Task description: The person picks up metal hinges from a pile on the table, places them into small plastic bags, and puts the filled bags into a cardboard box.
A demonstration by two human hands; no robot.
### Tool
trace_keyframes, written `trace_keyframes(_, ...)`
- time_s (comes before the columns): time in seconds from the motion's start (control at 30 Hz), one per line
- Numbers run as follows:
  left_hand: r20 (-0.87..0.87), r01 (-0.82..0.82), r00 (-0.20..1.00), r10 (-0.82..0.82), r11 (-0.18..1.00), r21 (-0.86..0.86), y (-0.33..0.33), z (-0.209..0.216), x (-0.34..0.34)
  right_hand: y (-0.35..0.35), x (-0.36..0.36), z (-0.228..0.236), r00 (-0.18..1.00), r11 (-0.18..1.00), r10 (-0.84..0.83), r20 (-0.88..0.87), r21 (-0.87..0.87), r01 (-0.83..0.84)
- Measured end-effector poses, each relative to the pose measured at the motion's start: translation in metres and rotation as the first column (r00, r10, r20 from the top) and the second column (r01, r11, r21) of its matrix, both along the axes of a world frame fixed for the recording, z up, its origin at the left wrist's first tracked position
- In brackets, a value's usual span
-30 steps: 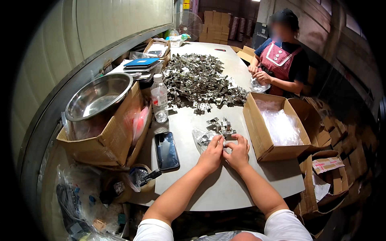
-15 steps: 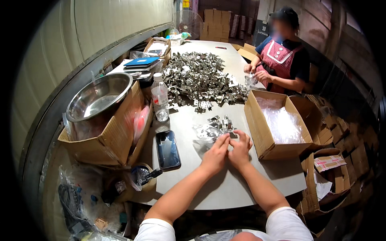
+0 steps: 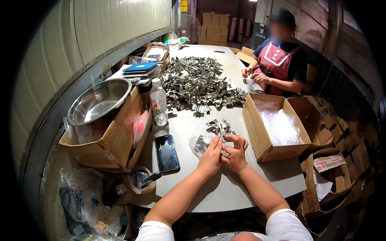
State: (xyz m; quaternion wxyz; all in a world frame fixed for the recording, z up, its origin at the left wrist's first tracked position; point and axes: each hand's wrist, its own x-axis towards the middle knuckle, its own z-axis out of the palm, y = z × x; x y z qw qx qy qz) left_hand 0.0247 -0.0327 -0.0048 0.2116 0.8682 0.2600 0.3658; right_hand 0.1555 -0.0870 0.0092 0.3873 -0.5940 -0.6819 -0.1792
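A clear plastic bag (image 3: 197, 145) with metal pieces inside lies on the table, partly beneath my left hand (image 3: 210, 158). The fingers of that hand are closed together on the bag's edge. Beside it, my right hand (image 3: 235, 156) has its fingers curled, thumb and forefinger meeting at the bag's mouth between both hands. Just beyond my fingertips lie a few loose metal hinges (image 3: 220, 127). A large heap of similar metal hinges (image 3: 201, 82) covers the table farther off. My fingers hide part of the bag.
At right stands a cardboard box (image 3: 277, 124) of clear bags. To the left are a phone (image 3: 167, 154), a plastic bottle (image 3: 159, 103) and a steel basin (image 3: 100, 100) on a carton (image 3: 116, 148). Across the table, a person in a checked apron (image 3: 277, 58) handles a bag.
My hands have shifted slightly left and the bag has drawn in closer under my left hand. The view has tilted a little. The co-worker's bag hangs lower.
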Motion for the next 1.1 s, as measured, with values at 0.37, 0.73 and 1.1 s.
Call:
trace_keyframes(0.37,-0.034,0.151,0.988,-0.151,0.988,0.008,-0.011,0.009,0.0,0.014,0.007,-0.023,0.964,0.976,-0.205,-0.171,-0.105,0.189)
trace_keyframes(0.73,-0.123,0.068,0.99,-0.065,0.998,0.02,-0.008,-0.002,-0.001,0.014,0.005,-0.024,0.956,0.944,-0.291,-0.033,-0.176,0.281)
trace_keyframes(1.1,-0.004,0.071,0.997,-0.072,0.997,-0.019,-0.013,-0.006,0.006,0.02,0.003,-0.028,0.944,0.929,-0.326,0.055,-0.168,0.331)
